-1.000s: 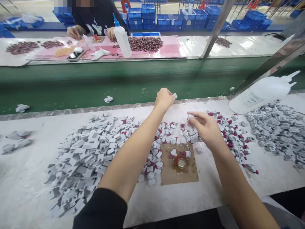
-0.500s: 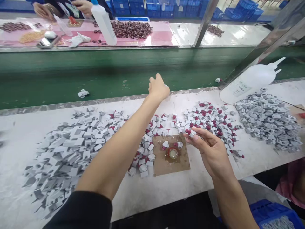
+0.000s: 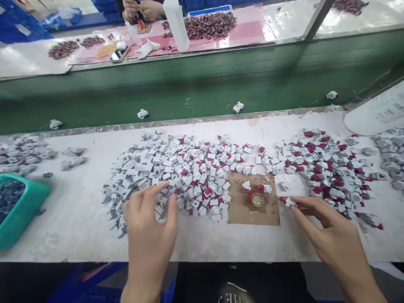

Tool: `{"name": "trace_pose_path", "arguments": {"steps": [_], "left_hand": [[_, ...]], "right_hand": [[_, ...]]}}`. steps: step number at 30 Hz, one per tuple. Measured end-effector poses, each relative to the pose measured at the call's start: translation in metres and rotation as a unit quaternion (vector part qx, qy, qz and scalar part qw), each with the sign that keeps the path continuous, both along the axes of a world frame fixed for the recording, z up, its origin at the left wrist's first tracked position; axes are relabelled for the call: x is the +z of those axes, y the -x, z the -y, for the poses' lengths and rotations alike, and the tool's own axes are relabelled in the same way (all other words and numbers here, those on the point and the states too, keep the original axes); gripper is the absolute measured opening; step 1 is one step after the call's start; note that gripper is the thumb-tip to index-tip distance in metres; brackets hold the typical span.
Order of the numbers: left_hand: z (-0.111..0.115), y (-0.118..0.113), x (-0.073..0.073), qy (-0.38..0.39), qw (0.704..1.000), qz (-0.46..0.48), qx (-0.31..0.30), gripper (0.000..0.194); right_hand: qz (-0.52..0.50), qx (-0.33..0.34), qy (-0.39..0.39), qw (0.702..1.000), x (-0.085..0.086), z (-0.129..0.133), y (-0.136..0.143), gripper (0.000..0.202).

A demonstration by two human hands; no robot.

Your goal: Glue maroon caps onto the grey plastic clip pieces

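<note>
Back from the belt's edge has come the left hand point(image 3: 150, 219), now over the near side of the grey pile point(image 3: 145, 164), covering part of it. Its thumb and fingers are spread, with nothing visible between them; whether the fingertips touch the pile I can't tell. Across from it, the right hand point(image 3: 334, 227) pinches a small grey-and-red piece point(image 3: 288, 202) between thumb and fingers, just beside the right edge of a brown card point(image 3: 238, 214). On that card sits a round, crimped cap point(image 3: 257, 199) in a wet patch, two more small pieces close behind it.

Over at the left end of the surface point(image 3: 202, 248), a teal tub point(image 3: 31, 210) of dark bits has come into sight. Beyond the right hand spreads a grey-and-red heap point(image 3: 322, 164), and past that a big white bottle point(image 3: 378, 109) leans, blocking the corner.

Further off runs the green belt point(image 3: 189, 88). One white piece point(image 3: 238, 107) lies at its near edge, about where the left hand was reaching half a second ago; others are strung out either side.

Across the belt, a tall bottle point(image 3: 176, 25) stands before a heap of dark red bits point(image 3: 210, 26), and a co-worker's hands point(image 3: 142, 9) are busy over a little red thing.
</note>
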State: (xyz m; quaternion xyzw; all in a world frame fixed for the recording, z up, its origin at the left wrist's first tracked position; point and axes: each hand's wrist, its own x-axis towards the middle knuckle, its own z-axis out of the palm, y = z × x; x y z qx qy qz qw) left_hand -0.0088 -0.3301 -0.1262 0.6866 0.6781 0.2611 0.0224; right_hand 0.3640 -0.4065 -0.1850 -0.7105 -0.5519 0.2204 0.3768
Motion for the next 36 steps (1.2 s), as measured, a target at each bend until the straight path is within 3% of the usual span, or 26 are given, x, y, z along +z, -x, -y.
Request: {"name": "trace_pose_path", "arguments": {"steps": [4, 9, 14, 18, 20, 23, 27, 36], "left_hand": [[-0.003, 0.018, -0.01, -0.007, 0.996, -0.058, 0.068, 0.037], [-0.017, 0.021, -0.012, -0.004, 0.992, -0.063, 0.106, 0.042], [-0.024, 0.023, -0.019, -0.009, 0.993, -0.034, 0.112, 0.038], [-0.023, 0.021, -0.012, -0.019, 0.995, -0.029, 0.093, 0.031], [-0.019, 0.016, -0.006, -0.022, 0.996, 0.016, 0.09, 0.026], [-0.012, 0.0, 0.003, 0.015, 0.981, 0.173, 0.091, 0.023], [-0.008, -0.023, 0.002, 0.074, 0.937, 0.342, 0.01, 0.018], [-0.008, -0.05, -0.001, 0.165, 0.88, 0.439, -0.077, 0.01]], "right_hand": [[0.035, 0.026, -0.002, 0.999, 0.001, -0.003, -0.004, 0.019], [0.048, 0.048, 0.024, 0.997, 0.006, -0.004, -0.006, 0.02], [-0.047, -0.014, 0.011, 0.999, 0.013, 0.0, 0.006, 0.015], [-0.126, -0.015, -0.017, 0.992, 0.024, -0.001, 0.021, 0.012], [-0.142, -0.004, -0.035, 0.989, 0.028, -0.005, 0.03, 0.018], [-0.154, 0.017, -0.052, 0.987, 0.03, -0.01, 0.043, 0.023], [-0.137, 0.038, -0.06, 0.988, 0.031, -0.015, 0.054, 0.021], [-0.059, 0.087, -0.063, 0.992, 0.041, -0.021, 0.056, 0.022]]}}
